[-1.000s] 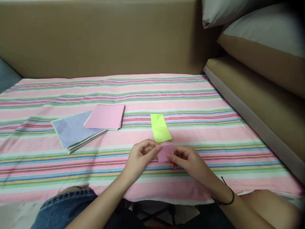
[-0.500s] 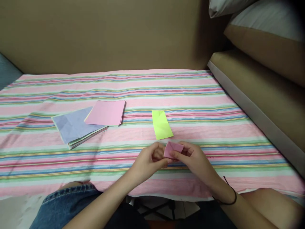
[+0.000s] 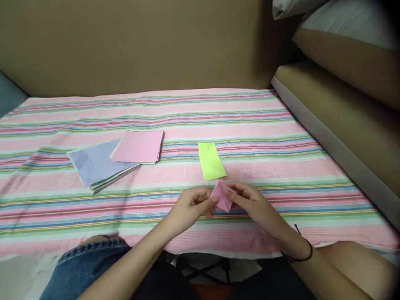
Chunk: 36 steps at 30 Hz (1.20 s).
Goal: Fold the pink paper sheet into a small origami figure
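A small folded pink paper is pinched between both my hands just above the striped tablecloth. My left hand grips its left edge with thumb and fingers closed. My right hand, with a black band at the wrist, holds the right side, fingers curled round it. The paper is turned so it shows a diamond shape with creases. A folded yellow-green paper lies flat on the cloth just beyond my hands.
A stack of square paper sheets with a lilac sheet on top lies at the left, a pink stack overlapping it. Brown cushions and pillows rise at the right; a brown backrest stands behind.
The pink paper went from a flat rectangle held upright to a tilted, partly opened diamond shape. Both hands shifted slightly up and reworked their grip on it.
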Each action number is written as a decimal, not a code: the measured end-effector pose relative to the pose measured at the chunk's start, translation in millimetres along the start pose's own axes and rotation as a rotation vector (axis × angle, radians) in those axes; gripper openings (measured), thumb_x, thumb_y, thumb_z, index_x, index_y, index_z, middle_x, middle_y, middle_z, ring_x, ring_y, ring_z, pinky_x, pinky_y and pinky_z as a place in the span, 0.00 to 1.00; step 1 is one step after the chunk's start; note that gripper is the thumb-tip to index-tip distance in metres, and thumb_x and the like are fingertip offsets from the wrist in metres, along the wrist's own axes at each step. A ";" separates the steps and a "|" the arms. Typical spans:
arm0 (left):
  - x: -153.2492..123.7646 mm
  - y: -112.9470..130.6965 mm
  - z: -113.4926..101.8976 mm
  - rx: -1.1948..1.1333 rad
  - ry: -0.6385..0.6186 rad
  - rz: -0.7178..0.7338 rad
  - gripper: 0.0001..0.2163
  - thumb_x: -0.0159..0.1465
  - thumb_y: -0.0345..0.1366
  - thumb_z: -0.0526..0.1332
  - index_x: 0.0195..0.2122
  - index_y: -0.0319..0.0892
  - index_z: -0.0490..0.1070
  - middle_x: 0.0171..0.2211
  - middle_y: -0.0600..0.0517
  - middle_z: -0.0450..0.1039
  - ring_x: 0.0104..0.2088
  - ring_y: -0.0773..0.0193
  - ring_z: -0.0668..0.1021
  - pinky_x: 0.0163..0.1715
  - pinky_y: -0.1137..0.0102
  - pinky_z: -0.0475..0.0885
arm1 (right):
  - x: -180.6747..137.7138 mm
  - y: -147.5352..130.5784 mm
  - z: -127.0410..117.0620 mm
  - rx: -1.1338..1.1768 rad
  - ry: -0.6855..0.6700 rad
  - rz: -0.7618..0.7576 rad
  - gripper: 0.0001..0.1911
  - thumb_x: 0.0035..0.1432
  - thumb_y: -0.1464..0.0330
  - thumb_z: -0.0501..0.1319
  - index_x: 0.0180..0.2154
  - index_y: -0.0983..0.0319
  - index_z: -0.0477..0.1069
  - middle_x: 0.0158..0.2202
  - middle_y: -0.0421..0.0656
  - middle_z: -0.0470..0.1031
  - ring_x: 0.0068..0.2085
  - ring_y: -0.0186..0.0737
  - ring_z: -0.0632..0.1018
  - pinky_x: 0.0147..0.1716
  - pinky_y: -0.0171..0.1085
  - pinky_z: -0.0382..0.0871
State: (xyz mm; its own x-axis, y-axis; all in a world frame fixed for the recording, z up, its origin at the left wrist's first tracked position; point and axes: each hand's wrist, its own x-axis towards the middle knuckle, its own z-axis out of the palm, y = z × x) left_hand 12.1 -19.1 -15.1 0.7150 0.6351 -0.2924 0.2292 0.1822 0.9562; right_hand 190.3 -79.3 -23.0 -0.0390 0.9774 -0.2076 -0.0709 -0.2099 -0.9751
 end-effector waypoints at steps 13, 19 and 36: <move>5.6 -2.0 4.0 -0.209 0.127 0.094 0.11 0.58 0.36 0.64 0.38 0.38 0.65 0.22 0.56 0.70 0.24 0.69 0.76 0.27 0.74 0.73 | -3.6 -2.0 2.7 0.020 0.036 -0.020 0.12 0.58 0.63 0.60 0.42 0.61 0.72 0.35 0.41 0.75 0.35 0.36 0.76 0.35 0.34 0.73; 3.3 2.6 -0.9 -0.248 0.115 0.139 0.13 0.59 0.35 0.63 0.44 0.40 0.64 0.27 0.55 0.72 0.25 0.69 0.77 0.28 0.75 0.74 | -5.1 -2.6 -0.5 0.064 0.089 -0.050 0.16 0.57 0.63 0.61 0.48 0.58 0.67 0.33 0.40 0.77 0.32 0.35 0.78 0.34 0.36 0.75; 6.7 -8.3 -6.2 0.136 0.038 0.015 0.13 0.57 0.36 0.64 0.42 0.40 0.68 0.25 0.56 0.68 0.26 0.68 0.74 0.26 0.74 0.69 | -4.5 4.4 -7.3 -0.308 -0.062 0.033 0.21 0.52 0.73 0.62 0.50 0.57 0.69 0.37 0.42 0.77 0.36 0.41 0.79 0.34 0.37 0.74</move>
State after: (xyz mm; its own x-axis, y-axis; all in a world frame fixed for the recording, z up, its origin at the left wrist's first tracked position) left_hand 10.9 -11.8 -24.8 0.6938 0.6656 -0.2750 0.3081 0.0708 0.9487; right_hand 197.4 -84.4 -26.9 -0.0972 0.9650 -0.2437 0.2367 -0.2154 -0.9474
